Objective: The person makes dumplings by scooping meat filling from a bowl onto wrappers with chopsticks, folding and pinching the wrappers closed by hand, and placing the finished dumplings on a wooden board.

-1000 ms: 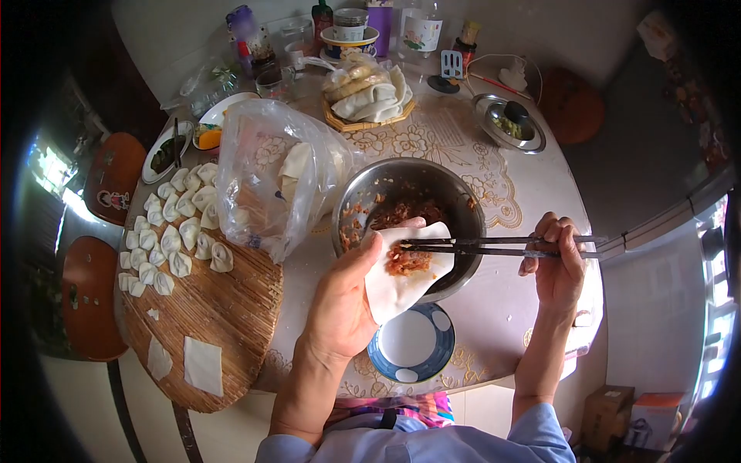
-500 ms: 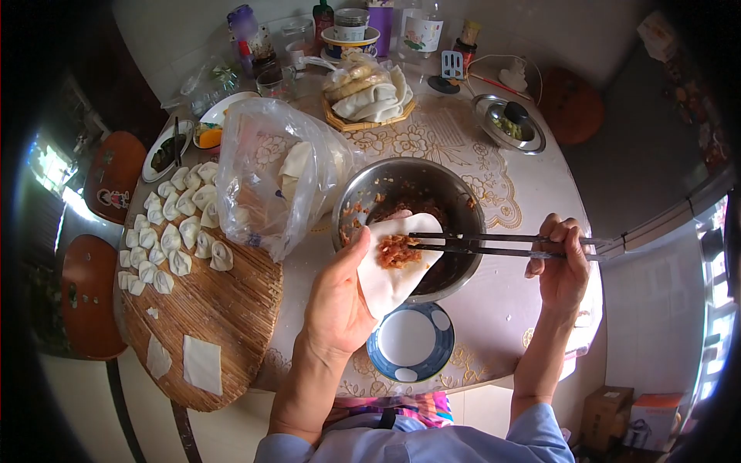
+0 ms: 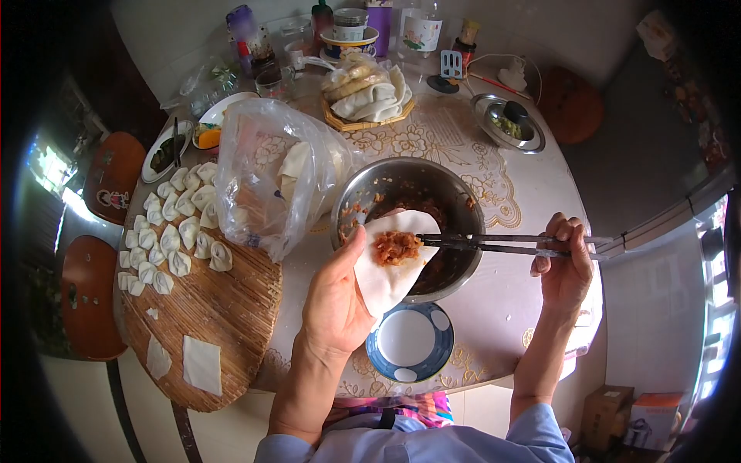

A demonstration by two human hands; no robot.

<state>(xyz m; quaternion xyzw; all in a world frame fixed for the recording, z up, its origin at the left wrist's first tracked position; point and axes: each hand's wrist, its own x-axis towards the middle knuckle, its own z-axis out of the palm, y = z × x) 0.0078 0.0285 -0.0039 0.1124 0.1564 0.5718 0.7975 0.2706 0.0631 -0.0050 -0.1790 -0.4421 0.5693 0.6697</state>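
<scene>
My left hand holds a white dough wrapper, thumb along its left edge, the other fingers hidden beneath. A lump of reddish minced filling lies on the wrapper. In my right hand is a pair of dark chopsticks, their tips close together at the filling's right edge. Both wrapper and chopstick tips are over a steel bowl, whose inside is smeared with more filling. Below the bowl stands a blue-rimmed plate with a white middle.
At left, a round wooden board bears rows of folded wontons and a loose wrapper. A clear plastic bag with wrappers lies beside the bowl. Farther back are a basket and a steel dish.
The chopstick tips have drawn together and shifted slightly right, to the filling's edge. The filling looks more heaped. My left hand and wrapper have moved slightly left.
</scene>
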